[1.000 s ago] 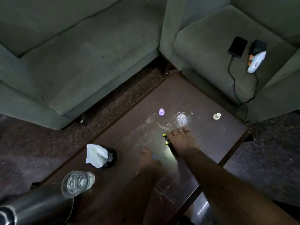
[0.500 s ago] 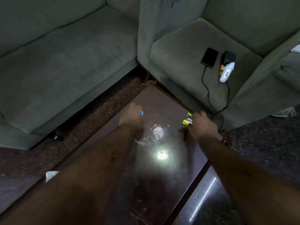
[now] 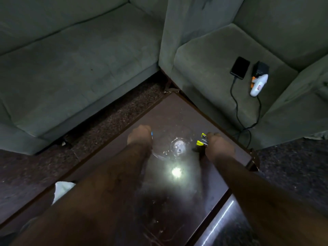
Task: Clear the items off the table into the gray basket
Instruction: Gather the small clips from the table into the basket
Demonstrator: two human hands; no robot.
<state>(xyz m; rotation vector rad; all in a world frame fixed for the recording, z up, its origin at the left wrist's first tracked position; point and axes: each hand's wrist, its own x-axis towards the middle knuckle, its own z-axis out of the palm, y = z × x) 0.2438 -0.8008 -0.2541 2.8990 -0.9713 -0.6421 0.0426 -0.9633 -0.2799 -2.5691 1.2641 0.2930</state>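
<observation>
Left hand [image 3: 140,137], knuckles up and fingers curled under at the far part of the worktop [image 3: 177,112]; a sliver of a small blue object [image 3: 152,133] shows at its inner edge, and the grip itself is hidden, so whether the hand is closed on it cannot be told. Right hand [image 3: 219,146], also knuckles up, fingers closed around a yellow-and-black object [image 3: 202,141] whose yellow ends project toward the left hand. Between the two hands, a clear glass piece [image 3: 179,147] lies on the dark, glossy worktop, apart from both; its outline is blurred. Nearer the viewer, a bright spot of reflected light [image 3: 176,172] sits on the surface between the two forearms. At the left edge of the worktop, a white crumpled tissue [image 3: 62,189] is partly covered by the left forearm.

Beyond the worktop: a long gray-green sofa [image 3: 71,59] at left and a matching armchair [image 3: 213,59] at right, meeting near the worktop's far corner, with dark speckled carpet [image 3: 124,109] between. On the armchair seat lie a black phone [image 3: 239,67] with a black cable [image 3: 236,107] trailing toward the floor, and just beside it a white glue gun [image 3: 258,86] next to a black block [image 3: 260,68]. The gray basket is outside the view.
</observation>
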